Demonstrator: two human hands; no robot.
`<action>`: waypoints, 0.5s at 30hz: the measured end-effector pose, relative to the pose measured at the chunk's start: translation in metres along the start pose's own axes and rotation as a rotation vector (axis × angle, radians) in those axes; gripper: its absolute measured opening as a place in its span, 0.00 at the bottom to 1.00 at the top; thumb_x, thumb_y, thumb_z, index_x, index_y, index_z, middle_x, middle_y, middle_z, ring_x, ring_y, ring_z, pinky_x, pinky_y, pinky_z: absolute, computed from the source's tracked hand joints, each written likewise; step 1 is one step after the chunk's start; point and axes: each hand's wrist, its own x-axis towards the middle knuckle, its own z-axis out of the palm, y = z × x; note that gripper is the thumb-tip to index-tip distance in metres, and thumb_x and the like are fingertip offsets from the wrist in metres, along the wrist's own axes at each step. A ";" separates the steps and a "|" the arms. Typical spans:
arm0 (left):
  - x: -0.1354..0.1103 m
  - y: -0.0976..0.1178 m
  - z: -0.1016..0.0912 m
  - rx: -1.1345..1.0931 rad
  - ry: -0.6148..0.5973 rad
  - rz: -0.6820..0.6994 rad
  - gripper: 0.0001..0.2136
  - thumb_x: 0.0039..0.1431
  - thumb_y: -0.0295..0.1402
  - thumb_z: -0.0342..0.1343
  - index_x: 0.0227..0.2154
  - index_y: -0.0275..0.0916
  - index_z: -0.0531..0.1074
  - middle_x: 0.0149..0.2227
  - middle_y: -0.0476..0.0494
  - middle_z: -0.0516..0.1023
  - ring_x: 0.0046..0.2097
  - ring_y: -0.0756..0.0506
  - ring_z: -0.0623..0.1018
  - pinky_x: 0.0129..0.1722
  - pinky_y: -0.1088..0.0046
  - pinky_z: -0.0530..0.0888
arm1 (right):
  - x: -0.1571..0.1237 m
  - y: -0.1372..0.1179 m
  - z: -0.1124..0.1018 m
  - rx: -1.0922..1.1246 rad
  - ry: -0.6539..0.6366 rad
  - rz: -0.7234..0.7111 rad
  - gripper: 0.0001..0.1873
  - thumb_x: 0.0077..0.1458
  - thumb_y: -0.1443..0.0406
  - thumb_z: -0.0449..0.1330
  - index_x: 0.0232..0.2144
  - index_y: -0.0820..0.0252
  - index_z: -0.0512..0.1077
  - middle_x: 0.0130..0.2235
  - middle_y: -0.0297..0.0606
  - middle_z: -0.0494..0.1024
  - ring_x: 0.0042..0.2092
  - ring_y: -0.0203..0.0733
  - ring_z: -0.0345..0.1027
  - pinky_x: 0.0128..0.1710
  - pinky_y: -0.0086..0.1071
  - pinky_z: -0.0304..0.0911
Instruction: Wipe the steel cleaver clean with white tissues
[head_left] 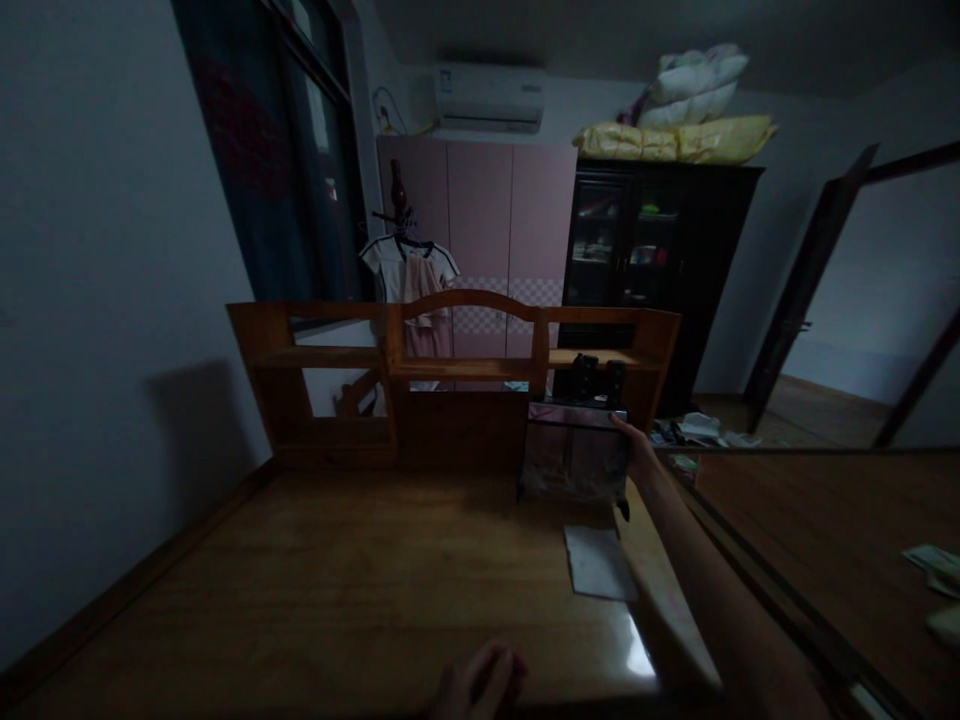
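Observation:
At the back right of a wooden tabletop [360, 560] stands a glossy dark-framed panel [574, 460] on small black feet; whether it is see-through or only reflecting, I cannot tell. My right hand [636, 445] grips its upper right corner, thumb on the front and the other fingers hidden behind. Just in front of the panel lies a flat pale grey sheet [598, 563]. Low in the view, over the near part of the tabletop, my left hand [484, 682] is closed with curled fingers, apart from the panel, and nothing shows in it.
A wooden shelf unit [465, 370] runs along the tabletop's far edge, with black objects [596, 378] at its right part. To the left is a white wall [112, 350]. Behind stand a pink wardrobe [480, 210] and a black cabinet [675, 240]; a door [810, 290] stands ajar at right.

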 end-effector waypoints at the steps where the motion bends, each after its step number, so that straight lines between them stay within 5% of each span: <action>1: -0.001 0.003 -0.001 0.006 -0.005 0.003 0.26 0.58 0.59 0.46 0.29 0.39 0.75 0.31 0.43 0.78 0.36 0.45 0.77 0.38 0.74 0.73 | 0.000 -0.001 0.000 0.000 0.000 0.009 0.14 0.46 0.59 0.66 0.36 0.57 0.76 0.29 0.38 0.82 0.35 0.52 0.78 0.37 0.40 0.74; 15: -0.007 0.023 -0.007 -0.075 -0.009 -0.008 0.23 0.58 0.55 0.50 0.32 0.40 0.76 0.34 0.44 0.78 0.39 0.45 0.77 0.40 0.75 0.72 | -0.011 -0.003 0.002 0.000 -0.035 0.125 0.16 0.48 0.56 0.64 0.37 0.60 0.76 0.33 0.41 0.83 0.36 0.53 0.78 0.38 0.41 0.75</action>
